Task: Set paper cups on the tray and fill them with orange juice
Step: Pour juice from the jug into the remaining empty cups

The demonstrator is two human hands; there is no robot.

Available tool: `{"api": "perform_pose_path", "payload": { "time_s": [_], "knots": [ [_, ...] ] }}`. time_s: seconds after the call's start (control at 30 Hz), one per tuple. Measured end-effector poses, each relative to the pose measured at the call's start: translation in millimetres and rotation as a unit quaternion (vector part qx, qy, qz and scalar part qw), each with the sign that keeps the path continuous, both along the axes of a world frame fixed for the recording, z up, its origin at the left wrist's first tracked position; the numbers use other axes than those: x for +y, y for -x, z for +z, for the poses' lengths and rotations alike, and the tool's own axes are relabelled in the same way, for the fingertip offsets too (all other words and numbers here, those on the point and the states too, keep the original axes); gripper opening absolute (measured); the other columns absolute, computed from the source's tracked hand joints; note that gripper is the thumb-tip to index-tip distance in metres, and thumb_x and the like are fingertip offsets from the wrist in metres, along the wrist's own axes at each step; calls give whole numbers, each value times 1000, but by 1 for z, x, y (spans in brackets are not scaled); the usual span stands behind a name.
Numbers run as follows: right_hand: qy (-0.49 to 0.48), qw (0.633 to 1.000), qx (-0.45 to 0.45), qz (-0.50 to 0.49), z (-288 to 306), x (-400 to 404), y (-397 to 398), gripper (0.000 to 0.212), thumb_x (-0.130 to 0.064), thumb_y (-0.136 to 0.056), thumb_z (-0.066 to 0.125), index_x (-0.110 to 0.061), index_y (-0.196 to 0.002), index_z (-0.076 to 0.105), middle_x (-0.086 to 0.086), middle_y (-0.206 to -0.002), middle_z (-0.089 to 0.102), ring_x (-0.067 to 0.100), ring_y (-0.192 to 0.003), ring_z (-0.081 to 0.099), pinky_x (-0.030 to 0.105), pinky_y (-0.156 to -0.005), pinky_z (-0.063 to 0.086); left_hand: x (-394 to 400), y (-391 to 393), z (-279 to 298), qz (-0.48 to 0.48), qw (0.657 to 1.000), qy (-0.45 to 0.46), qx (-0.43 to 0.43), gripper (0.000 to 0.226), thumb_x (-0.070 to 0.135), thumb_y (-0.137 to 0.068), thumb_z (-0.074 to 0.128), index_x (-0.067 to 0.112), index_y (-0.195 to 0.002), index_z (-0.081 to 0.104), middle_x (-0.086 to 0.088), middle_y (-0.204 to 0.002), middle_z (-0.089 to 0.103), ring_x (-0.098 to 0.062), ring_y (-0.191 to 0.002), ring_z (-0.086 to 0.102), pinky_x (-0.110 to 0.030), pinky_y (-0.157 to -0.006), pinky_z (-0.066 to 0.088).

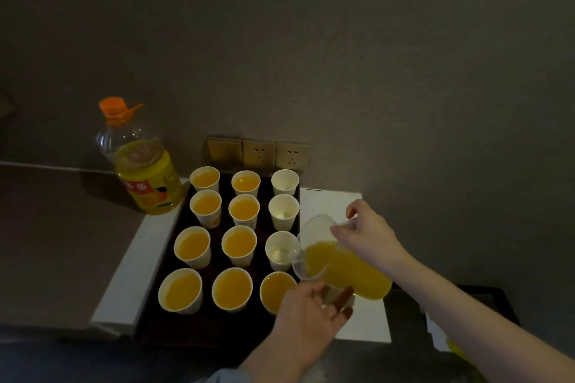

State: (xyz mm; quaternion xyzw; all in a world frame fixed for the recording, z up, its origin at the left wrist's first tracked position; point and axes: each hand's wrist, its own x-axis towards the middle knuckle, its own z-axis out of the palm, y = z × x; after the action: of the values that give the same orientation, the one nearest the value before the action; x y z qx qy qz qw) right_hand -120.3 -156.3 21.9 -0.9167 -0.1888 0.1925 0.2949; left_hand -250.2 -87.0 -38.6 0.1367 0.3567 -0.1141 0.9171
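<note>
- Paper cups [239, 246]: twelve on the dark tray [183, 221], in four rows of three.
- Filled with orange juice: nine, namely the left and middle columns plus the nearest cup of the right column [275, 291].
- Left to fill: three empty cups [281, 247] in the right column.
- Clear jug [342, 264]: tilted, about half full, spout over the nearest empty cup.
- Right hand [367, 232]: wrapped round the jug.
- Left hand [311, 317]: fingers straight, supporting the jug from below.
- Juice bottle [140, 162]: capped, beside the tray's far left corner.

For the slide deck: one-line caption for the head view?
Right hand tilts juice pitcher toward empty cup; left hand supports it.
</note>
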Motion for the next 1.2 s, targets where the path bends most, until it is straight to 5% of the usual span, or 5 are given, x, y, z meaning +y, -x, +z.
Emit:
{"api": "perform_pose_path", "payload": {
  "time_s": [0.4, 0.6, 1.2],
  "knots": [
    [59, 997, -37, 14, -9, 16, -4, 30, -37, -87, 61, -21, -106, 43, 0, -90, 66, 19, -80, 64, 40, -71, 55, 6, -8, 0, 13, 1000, 6, 15, 25, 9, -95, 42, 4, -114, 58, -18, -123, 60, -42, -117, 56, -50, -102, 39],
    [76, 995, -60, 22, -12, 21, -10, 29, -38, -88, 62, -24, -102, 40, -5, -79, 60, 11, -68, 59, 25, -49, 37, 9, -15, -1, 14, 1000, 20, 13, 18, 10, -94, 42, 6, -102, 58, -18, -112, 61, -42, -112, 57, -49, -102, 38],
    [95, 991, -88, 34, -3, 24, -13, 28, -39, -89, 59, -23, -101, 40, -1, -89, 56, 21, -78, 54, 33, -59, 36, 7, -18, 5, 21, 999, 18, 17, 20, 7, -93, 41, 7, -103, 58, -22, -131, 56, -42, -116, 57, -52, -108, 34]
  ]
}}
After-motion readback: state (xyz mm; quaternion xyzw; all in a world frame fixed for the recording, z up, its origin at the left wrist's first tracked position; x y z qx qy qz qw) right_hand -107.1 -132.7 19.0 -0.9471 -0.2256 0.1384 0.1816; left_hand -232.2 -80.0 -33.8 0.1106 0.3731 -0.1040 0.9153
